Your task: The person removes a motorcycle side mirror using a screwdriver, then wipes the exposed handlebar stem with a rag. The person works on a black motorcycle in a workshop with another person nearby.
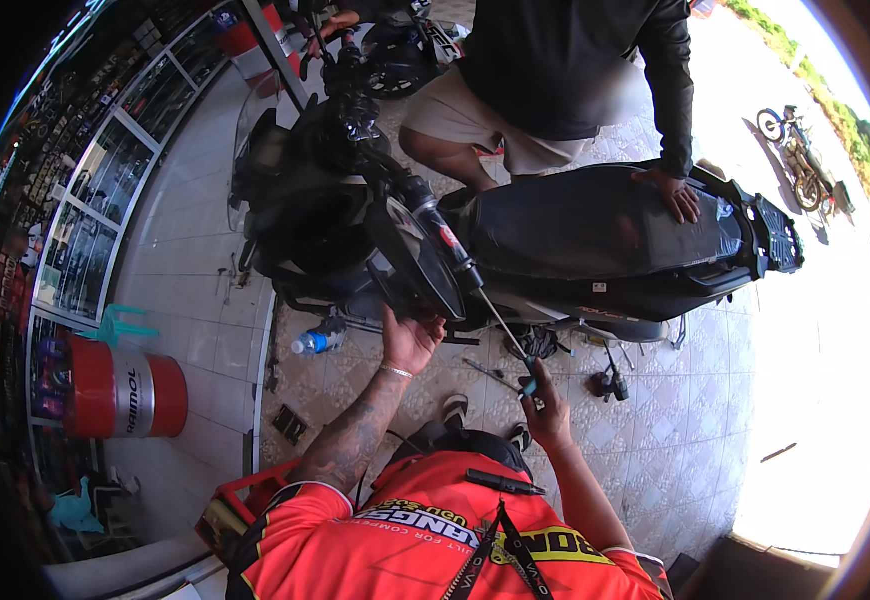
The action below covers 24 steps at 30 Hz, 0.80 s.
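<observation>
My left hand (410, 342) grips the lower edge of a dark plastic panel (410, 275) on the front of a black scooter. My right hand (547, 408) is wrapped round the teal handle (530, 375) of a long screwdriver (505, 325). Its metal shaft runs up to the end of a black cylindrical part with a red label (447, 238), angled down from the handlebar area (350, 115); whether the tip is inserted there is hard to tell. The long black seat (565, 225) lies beyond.
Across the scooter, a person in dark long sleeves rests a hand (667, 188) on the seat. Red drums (90, 385), a teal stool (125, 325) and glass display cases (105, 190) stand left. A bottle (317, 340) and tools (607, 388) lie on tiles. A motorcycle (805, 160) is parked outside.
</observation>
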Each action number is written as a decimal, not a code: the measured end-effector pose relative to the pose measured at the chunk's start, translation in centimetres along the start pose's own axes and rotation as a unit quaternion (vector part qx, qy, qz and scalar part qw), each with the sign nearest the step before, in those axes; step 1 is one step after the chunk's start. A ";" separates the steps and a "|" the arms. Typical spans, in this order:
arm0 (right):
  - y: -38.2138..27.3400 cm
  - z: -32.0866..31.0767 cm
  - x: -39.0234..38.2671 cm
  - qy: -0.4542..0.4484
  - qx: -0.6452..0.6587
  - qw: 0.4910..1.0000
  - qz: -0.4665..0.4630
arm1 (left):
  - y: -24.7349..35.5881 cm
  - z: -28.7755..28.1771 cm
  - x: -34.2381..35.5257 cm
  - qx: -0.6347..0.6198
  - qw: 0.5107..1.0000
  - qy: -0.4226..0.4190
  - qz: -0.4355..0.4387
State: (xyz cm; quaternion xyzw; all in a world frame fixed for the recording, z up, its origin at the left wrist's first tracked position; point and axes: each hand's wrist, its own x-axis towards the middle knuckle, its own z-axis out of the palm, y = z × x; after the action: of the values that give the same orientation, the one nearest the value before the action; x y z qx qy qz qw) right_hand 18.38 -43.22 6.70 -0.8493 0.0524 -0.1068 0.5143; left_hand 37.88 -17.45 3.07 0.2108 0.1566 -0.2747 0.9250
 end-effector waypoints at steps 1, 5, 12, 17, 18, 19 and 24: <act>0.2 0.0 0.2 0.027 -0.024 0.999 0.010 | 0.1 0.2 0.0 0.000 1.000 -0.005 0.000; 0.6 0.6 2.7 0.080 0.212 0.962 0.150 | 0.5 1.3 0.4 0.004 1.000 0.002 0.005; 0.8 1.4 3.5 0.075 0.409 0.866 0.277 | 0.6 1.2 0.7 0.003 1.000 -0.006 0.001; 1.7 1.4 2.3 -0.030 0.116 0.985 0.122 | 0.7 0.8 0.7 0.013 1.000 0.007 0.007; 1.8 1.3 2.4 -0.077 0.202 0.958 0.189 | 0.7 0.8 0.7 0.015 1.000 0.002 0.007; 1.8 1.1 2.7 -0.100 0.267 0.920 0.270 | 0.8 0.8 0.7 0.019 1.000 -0.003 0.008; 0.3 1.2 3.5 -0.051 0.483 0.763 0.426 | 0.9 0.8 0.8 0.014 1.000 -0.010 0.001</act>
State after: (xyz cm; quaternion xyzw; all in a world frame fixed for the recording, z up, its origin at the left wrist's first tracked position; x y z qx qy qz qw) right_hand 22.07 -43.04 6.38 -0.3823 0.3243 0.1554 0.8512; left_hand 39.20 -17.53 3.74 0.2217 0.1435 -0.2778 0.9236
